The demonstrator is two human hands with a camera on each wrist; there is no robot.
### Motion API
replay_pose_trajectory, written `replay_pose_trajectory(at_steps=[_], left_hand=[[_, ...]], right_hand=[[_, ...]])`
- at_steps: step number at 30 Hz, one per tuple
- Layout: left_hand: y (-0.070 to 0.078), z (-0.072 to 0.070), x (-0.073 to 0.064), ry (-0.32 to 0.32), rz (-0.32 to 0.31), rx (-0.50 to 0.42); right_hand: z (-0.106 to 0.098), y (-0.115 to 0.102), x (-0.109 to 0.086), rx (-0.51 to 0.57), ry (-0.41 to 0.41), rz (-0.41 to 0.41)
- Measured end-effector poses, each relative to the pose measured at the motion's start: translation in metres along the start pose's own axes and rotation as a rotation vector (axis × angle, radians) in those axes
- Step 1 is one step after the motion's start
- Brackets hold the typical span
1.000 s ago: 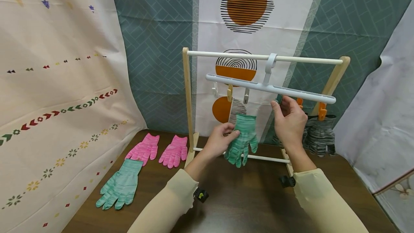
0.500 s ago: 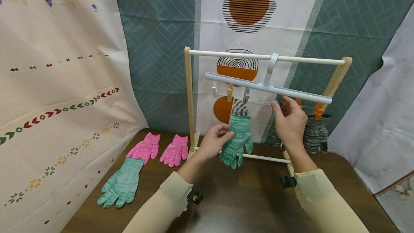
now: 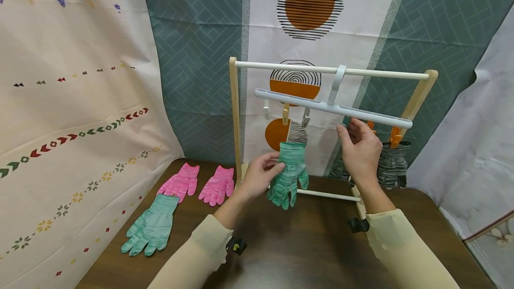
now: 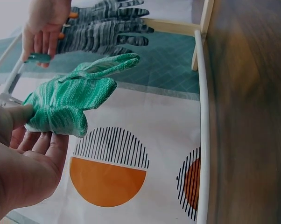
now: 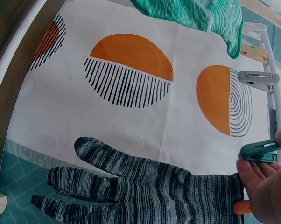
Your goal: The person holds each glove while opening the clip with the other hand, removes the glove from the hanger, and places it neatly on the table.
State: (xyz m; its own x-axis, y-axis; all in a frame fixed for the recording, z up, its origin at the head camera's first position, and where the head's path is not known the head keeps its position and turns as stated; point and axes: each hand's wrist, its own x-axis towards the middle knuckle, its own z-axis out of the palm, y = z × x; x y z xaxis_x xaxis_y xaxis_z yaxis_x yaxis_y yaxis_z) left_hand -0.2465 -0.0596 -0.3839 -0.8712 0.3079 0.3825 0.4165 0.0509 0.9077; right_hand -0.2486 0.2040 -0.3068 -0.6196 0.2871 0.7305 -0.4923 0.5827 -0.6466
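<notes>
My left hand [image 3: 261,175] pinches a green knit glove [image 3: 291,168] by its side, thumb in front. The glove hangs fingers down, below the pale hanger bar [image 3: 333,107] and apart from its clips. At the bar, my right hand [image 3: 361,155] pinches a teal clip [image 5: 259,150] between thumb and fingers; no glove shows in that clip. Left of it on the bar hang a grey clip [image 3: 306,117], a yellow clip [image 3: 285,114] and a white clip [image 3: 267,109]. A grey-black striped glove [image 5: 145,186] hangs from an orange clip [image 5: 242,207] beside my right hand.
The hanger hooks over the top rail [image 3: 381,74] of a wooden rack [image 3: 234,115]. At left on the brown table [image 3: 305,253] lie two pink gloves [image 3: 217,185] and another green glove [image 3: 151,226]. Patterned cloth [image 3: 192,79] stands behind and at both sides.
My left hand has moved left with the green glove. The hanger's right end and the striped glove have shifted slightly left. My right hand stays at the teal clip.
</notes>
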Motion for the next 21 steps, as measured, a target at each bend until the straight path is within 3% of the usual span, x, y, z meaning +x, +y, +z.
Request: replay_pose_trajectory(at_steps=[15,21], left_hand=[[-0.008,-0.018,-0.013,0.034,-0.049,0.013],[-0.008,-0.025,-0.021,0.075,-0.079,0.024]], right_hand=[[-0.004,-0.002,-0.004,0.013,-0.008,0.006],[-0.005,-0.004,-0.006,0.033,-0.011,-0.002]])
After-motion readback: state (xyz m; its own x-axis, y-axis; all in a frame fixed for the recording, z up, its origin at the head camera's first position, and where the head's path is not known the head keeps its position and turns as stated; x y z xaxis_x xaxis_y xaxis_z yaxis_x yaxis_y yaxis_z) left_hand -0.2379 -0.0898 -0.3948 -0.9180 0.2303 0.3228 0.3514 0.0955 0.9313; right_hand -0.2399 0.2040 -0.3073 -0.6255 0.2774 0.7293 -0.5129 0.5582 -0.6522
